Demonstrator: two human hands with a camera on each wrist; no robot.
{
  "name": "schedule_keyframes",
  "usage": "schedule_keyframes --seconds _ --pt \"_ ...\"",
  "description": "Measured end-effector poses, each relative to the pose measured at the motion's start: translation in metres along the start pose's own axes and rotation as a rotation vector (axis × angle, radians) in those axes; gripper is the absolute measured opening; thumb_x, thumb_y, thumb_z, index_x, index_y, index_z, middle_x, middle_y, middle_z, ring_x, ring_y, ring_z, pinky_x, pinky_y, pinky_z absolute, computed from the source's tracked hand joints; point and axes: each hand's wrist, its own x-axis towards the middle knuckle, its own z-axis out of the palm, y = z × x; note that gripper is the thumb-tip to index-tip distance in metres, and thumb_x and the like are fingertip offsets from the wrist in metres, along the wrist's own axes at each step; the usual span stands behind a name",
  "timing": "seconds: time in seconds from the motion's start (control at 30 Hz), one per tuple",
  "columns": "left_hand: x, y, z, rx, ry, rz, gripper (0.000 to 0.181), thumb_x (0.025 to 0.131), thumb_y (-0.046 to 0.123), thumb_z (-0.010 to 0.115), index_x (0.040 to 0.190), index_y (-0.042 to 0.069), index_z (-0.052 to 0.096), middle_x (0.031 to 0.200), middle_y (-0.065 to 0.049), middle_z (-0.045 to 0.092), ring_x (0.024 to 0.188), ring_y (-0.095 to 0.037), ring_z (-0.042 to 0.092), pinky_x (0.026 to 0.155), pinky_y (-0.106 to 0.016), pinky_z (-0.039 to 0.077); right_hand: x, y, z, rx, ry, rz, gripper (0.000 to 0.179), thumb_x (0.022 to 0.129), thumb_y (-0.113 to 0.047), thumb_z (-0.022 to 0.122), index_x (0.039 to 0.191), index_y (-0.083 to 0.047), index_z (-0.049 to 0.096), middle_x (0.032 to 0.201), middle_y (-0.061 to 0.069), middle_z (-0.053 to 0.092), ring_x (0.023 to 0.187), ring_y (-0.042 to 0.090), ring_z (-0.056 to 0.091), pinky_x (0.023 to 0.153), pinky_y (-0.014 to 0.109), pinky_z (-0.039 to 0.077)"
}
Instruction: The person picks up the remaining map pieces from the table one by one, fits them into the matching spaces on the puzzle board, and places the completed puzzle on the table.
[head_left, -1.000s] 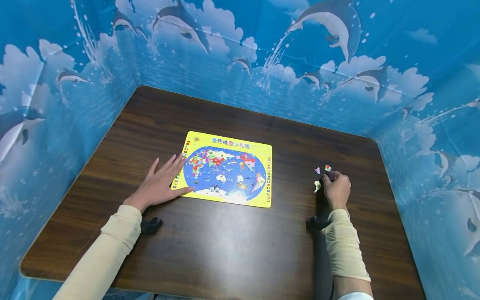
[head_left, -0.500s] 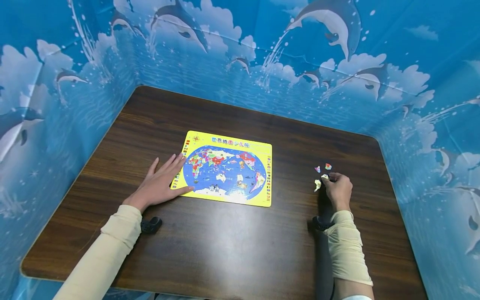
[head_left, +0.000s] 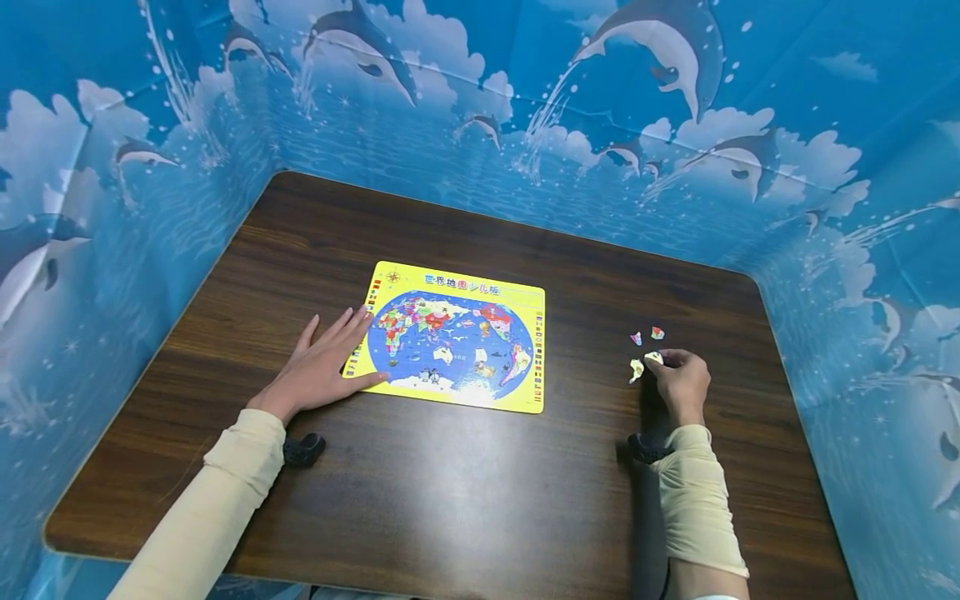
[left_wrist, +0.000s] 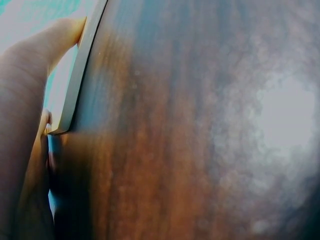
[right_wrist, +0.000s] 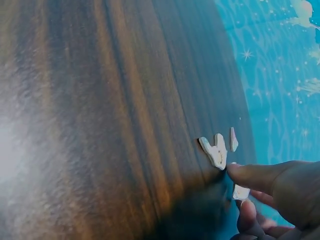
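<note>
In the head view a yellow-bordered world map puzzle board (head_left: 525, 400) lies flat on the table. My left hand (head_left: 318, 367) rests spread over its left edge, fingers straight; the left wrist view has the thumb (left_wrist: 45, 42) on the board's rim. Further right, my right hand (head_left: 682, 383) pinches a small whitish puzzle piece (head_left: 653, 357) between thumb and fingers, low over the table. The right wrist view shows that same piece (right_wrist: 241, 192) between the fingertips. Just left of them lies a cream, forked puzzle piece (head_left: 636, 371).
Two more small pieces, one pink and blue (head_left: 636, 338) and one red and green (head_left: 657, 332), lie beyond the right hand. The dark wooden table (head_left: 465, 483) is bordered by a blue dolphin-print curtain (head_left: 420, 150). Each wrist carries a black device (head_left: 303, 450).
My right hand has shifted slightly right and toward me, and the whitish piece, hidden at first, now shows at its fingertips. The left hand and the board have stayed put.
</note>
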Motion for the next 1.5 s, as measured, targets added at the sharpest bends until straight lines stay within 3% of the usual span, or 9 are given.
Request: schedule_keyframes --seconds 0.27,0.37,0.5,0.6,0.77,0.93,1.07,1.27,1.5 --pt "-0.002 -0.003 -0.003 0.004 0.0 -0.011 0.102 0.082 0.076 0.049 0.157 0.02 0.009 0.163 0.0 0.003 0.149 -0.023 0.002 0.113 -0.059 -0.011 -0.004 -0.005 0.003 0.007 0.036 -0.064 0.025 0.086 -0.015 0.074 0.107 -0.003 0.073 0.098 0.017 0.072 0.089 0.026 0.058 0.076 0.033 0.039" --pt "-0.002 -0.005 -0.003 0.013 -0.001 -0.011 0.102 0.082 0.077 0.048 0.157 0.02 0.008 0.163 0.001 0.003 0.149 -0.023 0.001 0.113 -0.058 -0.011 -0.007 -0.02 0.005 0.012 0.07 -0.13 0.023 0.087 -0.016 0.073 0.107 -0.004 0.074 0.099 0.016 0.073 0.091 0.027 0.063 0.078 0.032 0.041" --pt "-0.002 -0.006 -0.001 0.018 0.003 -0.005 0.102 0.082 0.077 0.047 0.157 0.02 0.008 0.163 0.001 0.003 0.149 -0.023 0.001 0.113 -0.057 -0.013 -0.014 -0.05 0.013 0.048 0.071 -0.223 0.023 0.089 -0.019 0.072 0.108 -0.005 0.075 0.097 0.013 0.073 0.084 0.024 0.066 0.067 0.023 0.043" --pt "-0.002 -0.005 0.001 0.017 0.002 -0.006 0.102 0.082 0.078 0.047 0.157 0.02 0.009 0.163 0.002 0.003 0.149 -0.022 0.002 0.114 -0.057 -0.012 -0.023 -0.077 0.026 0.101 0.005 -0.274 0.022 0.09 -0.02 0.071 0.107 -0.007 0.075 0.094 0.011 0.074 0.079 0.02 0.066 0.059 0.019 0.044" --pt "-0.002 -0.003 0.002 0.015 0.003 -0.007 0.102 0.081 0.079 0.048 0.157 0.021 0.01 0.163 0.003 0.004 0.149 -0.02 0.002 0.114 -0.056 -0.01 -0.046 -0.119 0.059 0.198 -0.202 -0.303 0.019 0.088 -0.018 0.073 0.102 -0.005 0.075 0.09 0.01 0.073 0.079 0.019 0.068 0.063 0.022 0.049" --pt "-0.002 -0.002 0.001 0.023 0.008 -0.007 0.102 0.081 0.079 0.047 0.157 0.022 0.011 0.163 0.003 0.004 0.149 -0.02 0.002 0.115 -0.056 -0.01 -0.074 -0.152 0.095 0.213 -0.432 -0.332 0.015 0.087 -0.02 0.074 0.093 -0.006 0.075 0.084 0.007 0.072 0.078 0.022 0.069 0.066 0.028 0.054" --pt "-0.001 -0.001 0.001 0.02 0.008 -0.001 0.103 0.08 0.08 0.047 0.157 0.022 0.011 0.163 0.003 0.004 0.149 -0.019 0.001 0.114 -0.055 -0.01 -0.092 -0.169 0.116 0.217 -0.557 -0.39 0.012 0.088 -0.018 0.074 0.087 -0.007 0.075 0.081 0.006 0.072 0.073 0.023 0.066 0.061 0.027 0.051" --pt "-0.002 -0.001 0.002 0.023 0.006 -0.003 0.103 0.08 0.08 0.046 0.157 0.022 0.011 0.163 0.004 0.003 0.149 -0.019 0.001 0.115 -0.055 -0.01 -0.107 -0.181 0.135 0.235 -0.619 -0.392 0.008 0.087 -0.015 0.074 0.084 -0.008 0.076 0.079 0.006 0.072 0.067 0.022 0.064 0.055 0.025 0.049" --pt "-0.004 -0.004 0.002 0.029 0.008 -0.007 0.103 0.08 0.081 0.045 0.157 0.022 0.011 0.163 0.005 0.002 0.149 -0.018 0.0 0.114 -0.055 -0.011 -0.112 -0.184 0.144 0.219 -0.614 -0.384 0.008 0.086 -0.014 0.075 0.091 -0.009 0.077 0.081 -0.001 0.072 0.071 0.015 0.062 0.062 0.026 0.05"
